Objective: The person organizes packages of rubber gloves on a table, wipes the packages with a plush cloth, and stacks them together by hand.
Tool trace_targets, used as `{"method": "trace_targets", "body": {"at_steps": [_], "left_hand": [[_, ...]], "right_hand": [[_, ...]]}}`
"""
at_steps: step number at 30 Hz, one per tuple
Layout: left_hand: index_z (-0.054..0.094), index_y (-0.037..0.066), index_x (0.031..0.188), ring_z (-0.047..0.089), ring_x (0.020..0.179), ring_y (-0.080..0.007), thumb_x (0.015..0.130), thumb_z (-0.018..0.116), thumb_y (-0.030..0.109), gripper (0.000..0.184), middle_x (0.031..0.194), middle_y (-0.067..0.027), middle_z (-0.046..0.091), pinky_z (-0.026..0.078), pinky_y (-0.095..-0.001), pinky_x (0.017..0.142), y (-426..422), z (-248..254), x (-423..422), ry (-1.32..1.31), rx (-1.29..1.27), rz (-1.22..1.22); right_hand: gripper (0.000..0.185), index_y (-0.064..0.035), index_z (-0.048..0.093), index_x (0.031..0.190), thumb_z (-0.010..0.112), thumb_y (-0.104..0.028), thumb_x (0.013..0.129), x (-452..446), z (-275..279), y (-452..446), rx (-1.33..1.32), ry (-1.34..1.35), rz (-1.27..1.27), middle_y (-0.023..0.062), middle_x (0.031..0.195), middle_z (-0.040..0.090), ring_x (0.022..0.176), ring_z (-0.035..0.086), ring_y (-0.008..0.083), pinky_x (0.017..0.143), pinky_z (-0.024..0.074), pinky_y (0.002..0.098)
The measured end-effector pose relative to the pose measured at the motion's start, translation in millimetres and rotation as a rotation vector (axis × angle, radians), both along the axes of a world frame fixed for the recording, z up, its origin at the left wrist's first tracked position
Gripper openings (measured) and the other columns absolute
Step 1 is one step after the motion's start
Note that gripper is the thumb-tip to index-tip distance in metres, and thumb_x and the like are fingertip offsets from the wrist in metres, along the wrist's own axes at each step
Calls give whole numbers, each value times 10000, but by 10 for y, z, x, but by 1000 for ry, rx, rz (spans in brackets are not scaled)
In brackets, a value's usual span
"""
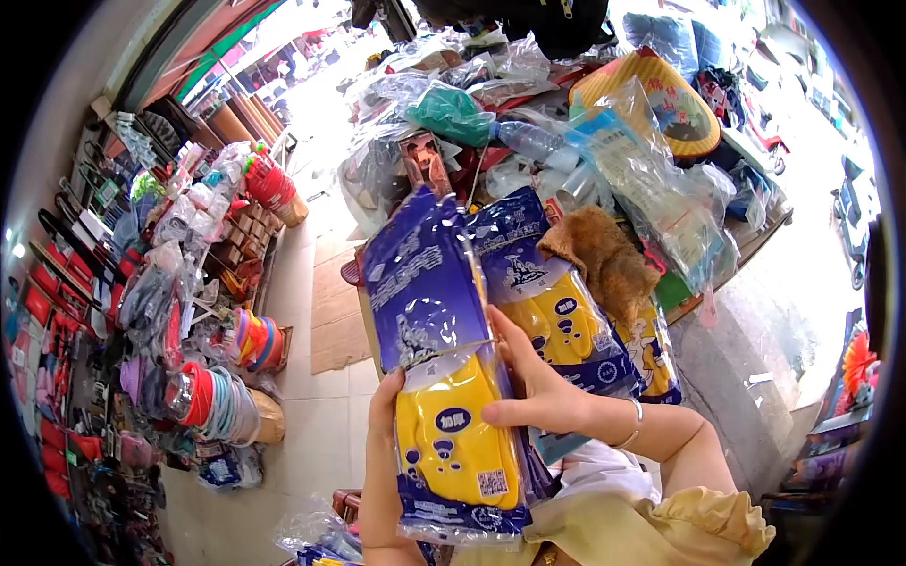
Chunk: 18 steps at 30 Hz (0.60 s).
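Observation:
A bundle of packaged yellow rubber gloves (444, 424) in blue and clear plastic is held upright in front of me, with a thin band across its middle. My left hand (384, 407) grips its left edge, fingers mostly hidden behind. On the right edge, my right hand (533, 377) holds the same bundle, thumb lying on the front and fingers behind. Just beyond, more glove packs (552, 311) of the same kind lie on the heaped table. A brown cloth (604, 259) rests on top of them.
Plastic-wrapped goods, a water bottle (536, 141) and a yellow fan-shaped item (651, 99) pile up on the table. Shelves with rope coils (226, 401) and hanging goods line the left. Cardboard (340, 307) lies on the tiled floor (316, 424).

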State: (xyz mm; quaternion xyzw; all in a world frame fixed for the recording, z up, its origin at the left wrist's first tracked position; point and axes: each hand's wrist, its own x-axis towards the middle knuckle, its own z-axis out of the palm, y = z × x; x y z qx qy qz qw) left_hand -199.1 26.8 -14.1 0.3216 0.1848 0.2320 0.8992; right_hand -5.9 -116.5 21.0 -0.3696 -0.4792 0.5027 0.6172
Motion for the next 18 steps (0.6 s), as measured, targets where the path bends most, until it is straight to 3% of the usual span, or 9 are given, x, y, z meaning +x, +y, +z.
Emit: {"method": "trace_targets", "body": {"at_steps": [2, 3, 4, 8, 10, 12, 13, 16, 18], "left_hand": [[474, 10, 1333, 584, 1163, -309, 870, 606, 371, 603, 1282, -190, 578, 497, -415, 963, 27, -6, 126, 105, -44, -15], [464, 35, 1339, 591, 1140, -295, 871, 620, 312, 566, 1267, -159, 586, 488, -408, 969, 325, -432, 114, 168, -49, -75], [444, 67, 1347, 606, 1096, -275, 867, 636, 232, 543, 1239, -132, 590, 482, -411, 970, 325, -503, 263, 281, 186, 46], [453, 66, 1317, 611, 1080, -264, 876, 626, 132, 479, 1221, -124, 591, 512, -404, 925, 321, -602, 306, 334, 199, 179], [465, 48, 1300, 613, 1079, -257, 880, 612, 96, 447, 1220, -121, 591, 524, -372, 908, 361, -596, 293, 114, 145, 153], [472, 27, 1291, 611, 1079, -239, 885, 608, 75, 431, 1204, -119, 597, 523, -351, 903, 400, -578, 333, 83, 125, 184], [467, 23, 1298, 610, 1073, -230, 885, 615, 75, 442, 1192, -117, 601, 521, -351, 903, 440, -590, 371, 139, 213, 232], [447, -6, 1336, 601, 1044, -192, 898, 623, 95, 482, 1182, -116, 605, 501, -322, 900, 438, -545, 424, 318, 382, 315], [444, -24, 1354, 590, 1045, -180, 914, 612, 118, 491, 1204, -119, 604, 479, -304, 909, 536, -545, 327, 578, 849, 275]], "right_hand": [[1112, 48, -90, 1481, 731, -325, 830, 76, -136, 46, -15, -54, -39, 233, 1514, 172, 1417, 196, 283, 1156, 171, 363], [1114, 50, -93, 1479, 731, -322, 829, 135, -323, 117, -91, -129, -81, 236, 1509, 184, 1412, 209, 286, 1153, 183, 357], [1116, 53, -96, 1478, 731, -319, 827, 187, -453, 155, -166, -206, -122, 238, 1503, 196, 1407, 221, 288, 1149, 196, 351], [1151, 14, -169, 1477, 745, -228, 823, 127, -657, 75, -223, -370, -50, 232, 1494, 226, 1352, 318, 277, 1121, 261, 353], [1187, 43, -124, 1476, 769, -354, 802, 32, -539, 43, -231, 54, -11, 259, 1479, 230, 1378, 280, 298, 1140, 242, 379], [1209, 41, -89, 1478, 796, -385, 773, -82, -565, 13, -224, 5, 20, 239, 1469, 246, 1375, 271, 281, 1139, 245, 374], [1194, 43, -29, 1474, 811, -408, 754, -160, -586, -37, -328, 44, 106, 214, 1459, 262, 1378, 250, 266, 1141, 240, 376], [1003, 48, 55, 1458, 761, -226, 800, -213, -791, -89, -356, -30, 64, 197, 1416, 338, 1324, 348, 250, 1116, 297, 361], [946, 45, 82, 1456, 731, -179, 806, -239, -849, -166, -321, -56, 14, 192, 1401, 365, 1304, 375, 243, 1104, 315, 355]]}}
